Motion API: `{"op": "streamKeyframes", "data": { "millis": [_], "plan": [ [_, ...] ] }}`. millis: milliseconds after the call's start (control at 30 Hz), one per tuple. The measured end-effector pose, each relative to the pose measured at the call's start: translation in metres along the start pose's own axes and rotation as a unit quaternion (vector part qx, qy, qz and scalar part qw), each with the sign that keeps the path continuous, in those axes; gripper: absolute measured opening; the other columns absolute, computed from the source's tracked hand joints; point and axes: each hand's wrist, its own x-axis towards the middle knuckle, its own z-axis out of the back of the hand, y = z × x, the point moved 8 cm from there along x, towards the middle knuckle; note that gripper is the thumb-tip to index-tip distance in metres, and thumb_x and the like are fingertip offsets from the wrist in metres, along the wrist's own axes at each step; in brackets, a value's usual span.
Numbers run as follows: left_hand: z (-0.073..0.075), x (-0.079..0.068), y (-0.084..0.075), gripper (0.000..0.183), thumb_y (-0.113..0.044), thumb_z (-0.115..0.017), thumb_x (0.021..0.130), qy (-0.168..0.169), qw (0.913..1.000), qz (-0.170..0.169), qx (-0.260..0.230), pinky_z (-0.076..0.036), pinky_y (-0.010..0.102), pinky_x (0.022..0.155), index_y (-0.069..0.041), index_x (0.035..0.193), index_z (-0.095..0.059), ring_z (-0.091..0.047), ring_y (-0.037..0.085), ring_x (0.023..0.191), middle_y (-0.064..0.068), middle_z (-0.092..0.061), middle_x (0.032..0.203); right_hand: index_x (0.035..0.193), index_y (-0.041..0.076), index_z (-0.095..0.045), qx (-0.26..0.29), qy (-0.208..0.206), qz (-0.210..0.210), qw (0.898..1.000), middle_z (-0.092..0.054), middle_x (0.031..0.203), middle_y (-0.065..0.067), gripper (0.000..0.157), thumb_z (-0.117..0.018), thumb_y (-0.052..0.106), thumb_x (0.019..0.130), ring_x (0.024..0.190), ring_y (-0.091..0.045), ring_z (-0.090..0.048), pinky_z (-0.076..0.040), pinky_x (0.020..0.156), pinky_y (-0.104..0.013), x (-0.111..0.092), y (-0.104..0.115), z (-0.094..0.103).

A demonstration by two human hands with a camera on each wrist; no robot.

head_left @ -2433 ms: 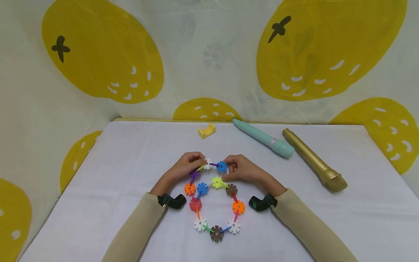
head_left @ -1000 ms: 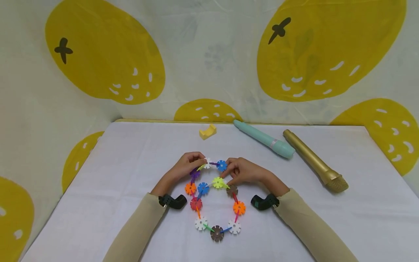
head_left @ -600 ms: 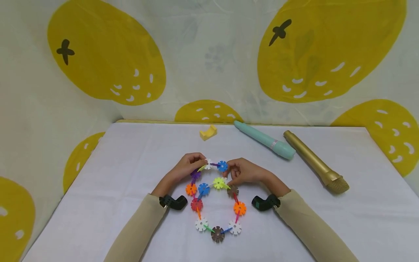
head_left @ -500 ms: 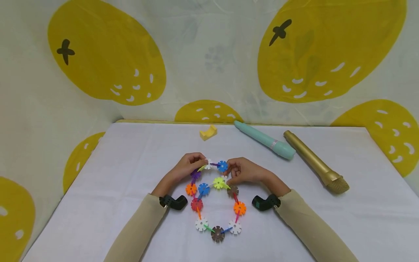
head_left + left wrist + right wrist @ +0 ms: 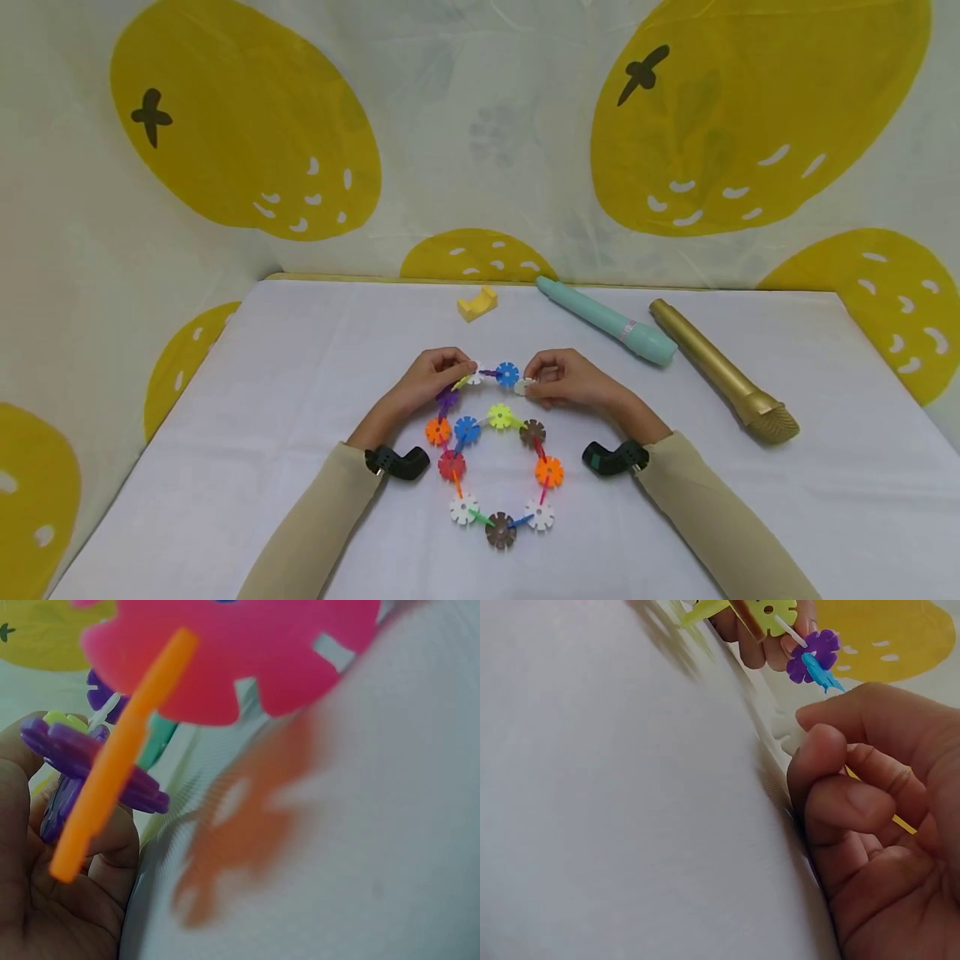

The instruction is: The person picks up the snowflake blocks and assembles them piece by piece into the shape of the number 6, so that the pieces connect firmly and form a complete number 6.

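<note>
A ring of linked snowflake discs lies on the white cloth, with a green-yellow disc at its far side and a brown disc at its near side. From the ring's left side a second chain runs through an orange disc and a purple disc to a blue disc. My left hand pinches this chain by the white disc. Between thumb and index finger, my right hand pinches a loose-looking white snowflake disc, right beside the blue disc.
Behind the hands lie a small yellow curved block, a mint-green microphone and a gold microphone. A patterned curtain hangs along the table's back and left edges.
My right hand has moved up and away from the green-yellow disc, bringing the white disc to the blue disc at the chain's end. The left hand keeps its grip in place.
</note>
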Motion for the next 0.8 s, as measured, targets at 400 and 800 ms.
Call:
{"op": "streamKeyframes", "data": {
  "millis": [400,800],
  "plan": [
    [0.000,0.001,0.000,0.021,-0.021,-0.059,0.098,-0.006,1.0000,0.000,-0.005,-0.039,0.025,0.068,-0.002,0.099,-0.068,-0.047,0.016,0.076,0.000,-0.057,0.080,0.102,-0.004,-0.059,0.008,-0.046,0.030,0.998,-0.057,0.077,-0.009,0.018,-0.068,0.006,0.090,0.058,-0.016,-0.052,-0.044,0.055,-0.022,-0.001,0.002,0.008],
    [-0.001,0.002,0.001,0.022,-0.022,-0.060,0.097,0.001,1.0000,-0.003,0.008,-0.038,0.026,0.067,-0.001,0.098,-0.067,-0.046,0.016,0.075,-0.001,-0.054,0.078,0.095,-0.004,-0.064,0.022,-0.087,0.069,0.994,-0.060,0.079,-0.007,0.018,-0.076,0.003,0.083,0.060,-0.013,-0.055,-0.049,0.056,-0.022,-0.001,0.006,0.014]
  ]
}}
